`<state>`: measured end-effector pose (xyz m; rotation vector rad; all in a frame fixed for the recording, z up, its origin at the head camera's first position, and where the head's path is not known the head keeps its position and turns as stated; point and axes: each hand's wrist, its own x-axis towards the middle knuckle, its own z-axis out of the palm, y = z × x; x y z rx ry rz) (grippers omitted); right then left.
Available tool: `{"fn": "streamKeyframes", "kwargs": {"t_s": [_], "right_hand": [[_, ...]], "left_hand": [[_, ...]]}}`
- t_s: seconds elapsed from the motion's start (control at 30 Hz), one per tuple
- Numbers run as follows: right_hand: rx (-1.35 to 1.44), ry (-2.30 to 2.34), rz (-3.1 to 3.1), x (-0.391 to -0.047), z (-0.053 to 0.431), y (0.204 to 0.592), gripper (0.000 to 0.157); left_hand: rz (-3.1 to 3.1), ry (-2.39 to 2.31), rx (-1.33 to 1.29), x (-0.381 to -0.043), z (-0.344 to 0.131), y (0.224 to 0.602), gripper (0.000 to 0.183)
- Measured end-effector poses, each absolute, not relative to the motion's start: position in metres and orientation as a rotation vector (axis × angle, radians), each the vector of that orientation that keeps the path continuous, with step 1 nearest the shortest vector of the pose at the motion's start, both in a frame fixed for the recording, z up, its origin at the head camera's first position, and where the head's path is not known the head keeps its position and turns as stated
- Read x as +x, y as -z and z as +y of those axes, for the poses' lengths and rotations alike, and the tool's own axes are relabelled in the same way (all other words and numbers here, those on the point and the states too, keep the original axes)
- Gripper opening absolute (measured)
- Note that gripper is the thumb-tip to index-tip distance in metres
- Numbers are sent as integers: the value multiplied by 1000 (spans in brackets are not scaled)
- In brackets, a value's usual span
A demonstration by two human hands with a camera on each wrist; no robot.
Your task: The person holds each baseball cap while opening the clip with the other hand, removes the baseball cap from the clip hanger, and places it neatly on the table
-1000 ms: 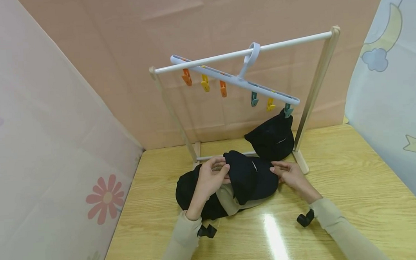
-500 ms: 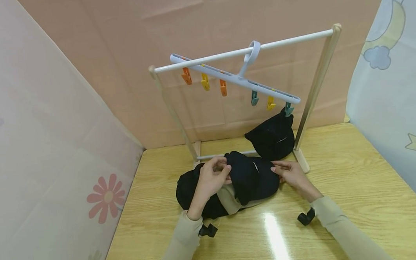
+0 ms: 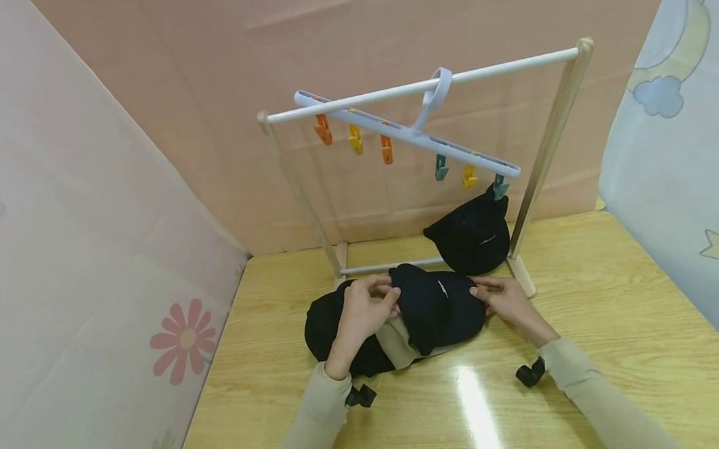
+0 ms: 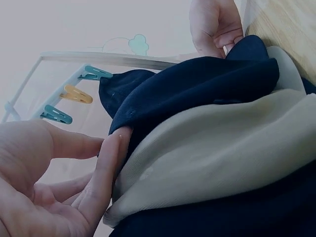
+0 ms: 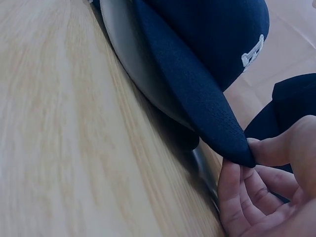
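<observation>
A dark navy baseball cap (image 3: 421,309) with a small white emblem lies on top of a pile of caps. My left hand (image 3: 367,312) pinches the rear edge of its crown between thumb and fingers, as the left wrist view shows. At the other end my right hand (image 3: 509,306) pinches the tip of its brim (image 5: 197,94). Beneath it is a beige cap (image 4: 217,143), and under that a black cap (image 3: 322,325). Behind, another black cap (image 3: 473,239) hangs from a teal clip (image 3: 500,187) at the hanger's right end.
A pale blue hanger (image 3: 403,135) with several orange, yellow and teal clips hangs on the white bar (image 3: 510,67) of a wooden rack. The rack's feet stand on the wooden table (image 3: 615,319). Fabric walls close in the back and both sides.
Both hands keep their grip on the navy cap, which shifts very slightly down and right in the head view. The view itself drifts a little.
</observation>
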<state>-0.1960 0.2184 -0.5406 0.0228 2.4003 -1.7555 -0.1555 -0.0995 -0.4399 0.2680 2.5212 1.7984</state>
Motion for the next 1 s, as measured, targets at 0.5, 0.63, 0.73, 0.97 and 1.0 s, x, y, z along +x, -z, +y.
{"fn": "streamKeyframes", "kwargs": {"t_s": [0.5,0.63,0.73,0.97,1.0], "right_hand": [[-18,1636,2458,-196,225,538,46],[-24,1605,2470,-195,225,540,44],[-30,1579,2484,-194,225,540,45],[-66,1519,2549,-192,231,541,43],[-71,1509,2562,-192,232,542,43]], "left_hand": [[2611,-1657,227,-155,-96,440,28],[2631,-1607,218,-154,-97,440,28],[2652,-1562,229,-153,-97,441,29],[2665,-1526,287,-153,-95,442,30],[2668,-1522,292,-153,-94,442,30]]}}
